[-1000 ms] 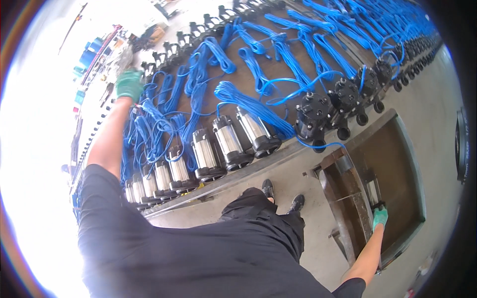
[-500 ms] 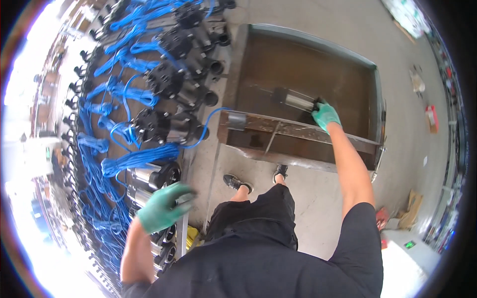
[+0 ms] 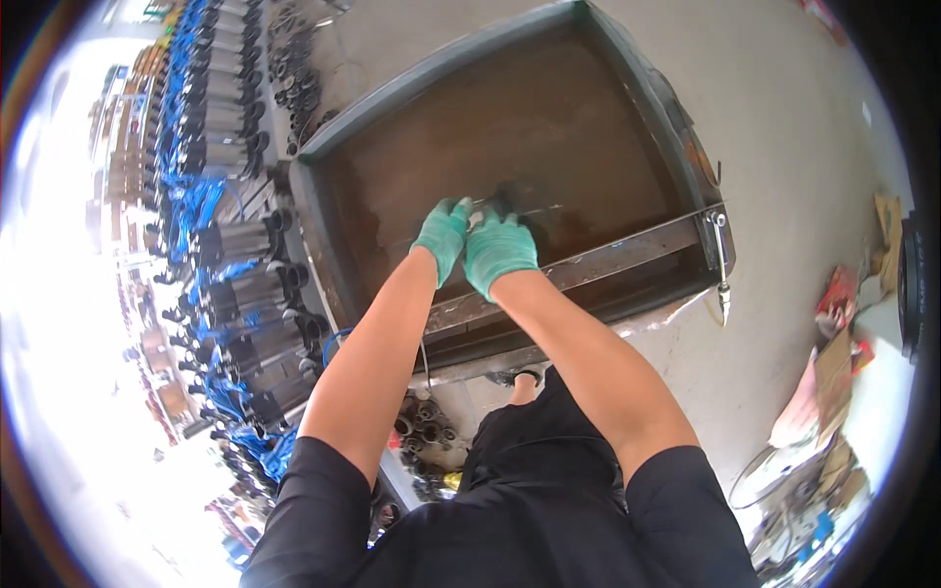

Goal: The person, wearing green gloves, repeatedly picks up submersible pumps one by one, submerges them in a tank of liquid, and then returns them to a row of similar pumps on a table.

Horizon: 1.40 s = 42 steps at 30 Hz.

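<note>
Both my hands wear green gloves and reach together over a shallow metal tank [image 3: 441, 67] of brown, murky water. My left hand [image 3: 445, 235] and my right hand [image 3: 501, 253] lie side by side, fingers curled forward onto a steel cylinder with black ends [image 3: 477, 212]. Most of that cylinder is hidden beneath the gloves and in the dark water, with only a bright sliver showing between the hands. A metal crossbar [image 3: 627, 258] runs along the tank's near side, just below my right wrist.
Rows of steel pumps [image 3: 232, 238] with black fittings and coiled blue cables [image 3: 201, 196] stand on the left. A hose fitting with a metal valve [image 3: 721, 257] hangs at the tank's right corner. Cardboard and red bags [image 3: 836, 302] lie on the floor at far right.
My left hand has moved from beside the pump rack into the tank, next to my right hand. The view has turned, and the cylinder is now mostly covered by both hands.
</note>
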### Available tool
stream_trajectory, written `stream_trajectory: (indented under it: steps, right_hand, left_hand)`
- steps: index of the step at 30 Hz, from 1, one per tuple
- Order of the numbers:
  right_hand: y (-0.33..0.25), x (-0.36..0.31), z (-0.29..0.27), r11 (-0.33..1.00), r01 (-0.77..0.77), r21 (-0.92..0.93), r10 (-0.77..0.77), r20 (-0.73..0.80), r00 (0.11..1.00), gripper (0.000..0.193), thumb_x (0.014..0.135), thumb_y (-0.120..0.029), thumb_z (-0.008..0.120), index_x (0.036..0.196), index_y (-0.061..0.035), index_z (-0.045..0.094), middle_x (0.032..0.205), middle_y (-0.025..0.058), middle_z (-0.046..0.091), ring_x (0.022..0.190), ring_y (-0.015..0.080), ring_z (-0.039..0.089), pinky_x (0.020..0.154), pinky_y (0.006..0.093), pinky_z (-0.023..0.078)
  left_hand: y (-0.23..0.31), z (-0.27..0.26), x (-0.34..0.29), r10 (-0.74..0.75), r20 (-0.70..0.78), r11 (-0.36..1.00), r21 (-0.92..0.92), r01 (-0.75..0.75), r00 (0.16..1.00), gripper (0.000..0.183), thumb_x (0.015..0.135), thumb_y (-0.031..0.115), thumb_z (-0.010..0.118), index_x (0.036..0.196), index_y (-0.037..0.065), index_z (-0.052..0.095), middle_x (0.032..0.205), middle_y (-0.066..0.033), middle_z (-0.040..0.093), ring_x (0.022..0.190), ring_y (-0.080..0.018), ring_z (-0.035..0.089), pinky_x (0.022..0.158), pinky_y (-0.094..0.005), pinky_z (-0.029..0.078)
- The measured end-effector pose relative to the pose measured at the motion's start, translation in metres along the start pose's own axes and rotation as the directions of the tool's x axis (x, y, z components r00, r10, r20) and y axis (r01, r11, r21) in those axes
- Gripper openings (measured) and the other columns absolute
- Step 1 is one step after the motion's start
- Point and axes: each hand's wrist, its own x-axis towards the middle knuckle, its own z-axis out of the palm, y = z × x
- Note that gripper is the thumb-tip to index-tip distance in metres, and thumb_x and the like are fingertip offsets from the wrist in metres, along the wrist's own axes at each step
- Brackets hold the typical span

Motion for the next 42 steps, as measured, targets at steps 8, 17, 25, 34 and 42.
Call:
stream_trajectory:
  steps: [8,17,25,34,42]
  right_hand:
    - [0.146,-0.031,-0.073,0.969,0.055,0.242,0.117,-0.643,0.757,0.014,0.088,-0.022,0.063,0.091,-0.0089,0.067,0.092,0.0109,0.067,0.085,0.0289,0.067,0.077,0.0416,0.055]
    - [0.170,-0.015,-0.063,0.930,-0.164,0.329,0.299,-0.420,0.857,0.022,0.095,-0.026,0.058,0.104,-0.0111,0.072,0.101,0.0083,0.071,0.090,0.0287,0.069,0.080,0.0405,0.057]
    - [0.168,-0.013,-0.060,0.950,-0.151,0.272,0.259,-0.420,0.870,0.019,0.095,-0.025,0.059,0.100,-0.0104,0.069,0.097,0.0088,0.070,0.089,0.0274,0.069,0.079,0.0406,0.058]
    - [0.168,-0.013,-0.064,0.948,-0.168,0.269,0.265,-0.383,0.885,0.020,0.095,-0.026,0.059,0.100,-0.0091,0.068,0.097,0.0099,0.069,0.090,0.0274,0.070,0.079,0.0414,0.058]
    - [0.167,-0.013,-0.064,0.950,-0.177,0.257,0.266,-0.375,0.888,0.020,0.096,-0.026,0.058,0.103,-0.0110,0.070,0.098,0.0083,0.071,0.086,0.0283,0.070,0.081,0.0399,0.058]
  left_hand:
    - [0.028,0.049,0.037,-0.275,0.132,0.920,-0.252,0.301,0.952,0.028,0.100,0.029,0.058,0.120,0.009,0.060,0.101,-0.0058,0.067,0.081,-0.0168,0.066,0.063,-0.0298,0.057]
    - [-0.009,0.040,0.017,-0.335,-0.047,0.816,-0.515,0.264,0.941,0.032,0.101,0.033,0.056,0.116,0.007,0.064,0.106,-0.0083,0.072,0.085,-0.0237,0.070,0.068,-0.0357,0.056]
    - [-0.020,0.028,0.007,-0.378,-0.099,0.738,-0.633,0.235,0.920,0.027,0.100,0.030,0.056,0.117,0.010,0.061,0.106,-0.0078,0.068,0.089,-0.0208,0.067,0.065,-0.0360,0.055]
    - [-0.018,0.038,-0.010,-0.351,-0.185,0.731,-0.666,0.146,0.918,0.030,0.100,0.031,0.055,0.115,0.006,0.063,0.107,-0.0115,0.069,0.090,-0.0254,0.069,0.070,-0.0379,0.056]
    - [-0.023,0.036,-0.012,-0.305,-0.153,0.762,-0.631,0.145,0.940,0.026,0.098,0.024,0.058,0.119,0.009,0.059,0.106,-0.0079,0.065,0.089,-0.0199,0.065,0.068,-0.0339,0.056]
